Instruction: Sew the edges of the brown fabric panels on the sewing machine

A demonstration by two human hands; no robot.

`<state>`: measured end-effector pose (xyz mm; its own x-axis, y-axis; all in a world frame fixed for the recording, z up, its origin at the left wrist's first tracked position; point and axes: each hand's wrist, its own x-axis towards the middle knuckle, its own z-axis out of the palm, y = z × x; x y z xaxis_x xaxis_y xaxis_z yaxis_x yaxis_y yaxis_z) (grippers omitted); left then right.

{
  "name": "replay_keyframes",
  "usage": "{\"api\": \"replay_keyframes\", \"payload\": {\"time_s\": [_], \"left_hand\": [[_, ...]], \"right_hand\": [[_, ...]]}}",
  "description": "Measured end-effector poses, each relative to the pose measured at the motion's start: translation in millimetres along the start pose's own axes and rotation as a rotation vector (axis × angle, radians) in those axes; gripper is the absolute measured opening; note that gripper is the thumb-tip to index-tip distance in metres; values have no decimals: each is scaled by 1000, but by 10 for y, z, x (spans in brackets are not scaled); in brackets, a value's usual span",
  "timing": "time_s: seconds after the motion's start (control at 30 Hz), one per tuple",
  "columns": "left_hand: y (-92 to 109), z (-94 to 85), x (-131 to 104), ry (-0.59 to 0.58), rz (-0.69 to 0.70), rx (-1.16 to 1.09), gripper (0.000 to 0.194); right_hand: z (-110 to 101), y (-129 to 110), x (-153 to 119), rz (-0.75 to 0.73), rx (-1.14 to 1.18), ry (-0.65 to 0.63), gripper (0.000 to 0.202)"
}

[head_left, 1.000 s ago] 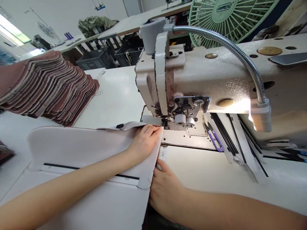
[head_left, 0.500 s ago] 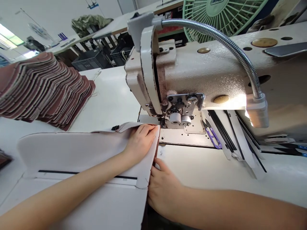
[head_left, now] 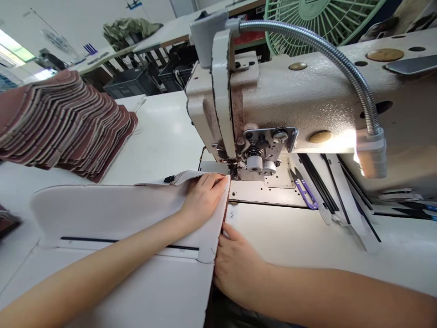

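Observation:
A large white-backed padded panel [head_left: 112, 205] with a reddish-brown face along its edge lies in front of the sewing machine [head_left: 254, 123]. Its top right corner is close to the presser foot [head_left: 233, 171]. My left hand [head_left: 205, 200] is closed on the panel near that corner, fingertips bent together over the upper edge. Lower on the right edge, my right hand [head_left: 235, 262] grips the panel, thumb uppermost and the other fingers partly hidden. A black strip [head_left: 88, 240] runs across the white backing, partly covered by my left forearm. The needle itself cannot be made out.
A tall stack of reddish-brown padded pieces [head_left: 64, 123] stands at the left. Purple thread snips [head_left: 305, 191] and black and white strips [head_left: 327, 191] lie right of the needle area. A lamp [head_left: 370, 152] hangs from a bent metal neck. Behind is a green fan [head_left: 317, 23].
The whole view has shifted slightly, with the machine, panel and hands a little further right in the picture. Both hands keep nearly the same hold on the panel.

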<state>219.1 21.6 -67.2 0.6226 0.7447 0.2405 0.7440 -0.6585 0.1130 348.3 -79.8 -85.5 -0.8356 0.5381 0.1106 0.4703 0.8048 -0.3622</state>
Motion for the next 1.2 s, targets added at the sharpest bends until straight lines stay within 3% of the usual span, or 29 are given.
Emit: {"api": "replay_keyframes", "payload": {"time_s": [0.4, 0.63, 1.2], "left_hand": [[3, 0, 66, 0, 22, -15, 31], [18, 35, 159, -15, 13, 18, 29], [49, 73, 295, -13, 24, 52, 19]], "right_hand": [[-174, 0, 36, 36, -2, -132, 20], [-173, 113, -39, 33, 13, -24, 18], [-293, 191, -64, 87, 38, -62, 17]]}}
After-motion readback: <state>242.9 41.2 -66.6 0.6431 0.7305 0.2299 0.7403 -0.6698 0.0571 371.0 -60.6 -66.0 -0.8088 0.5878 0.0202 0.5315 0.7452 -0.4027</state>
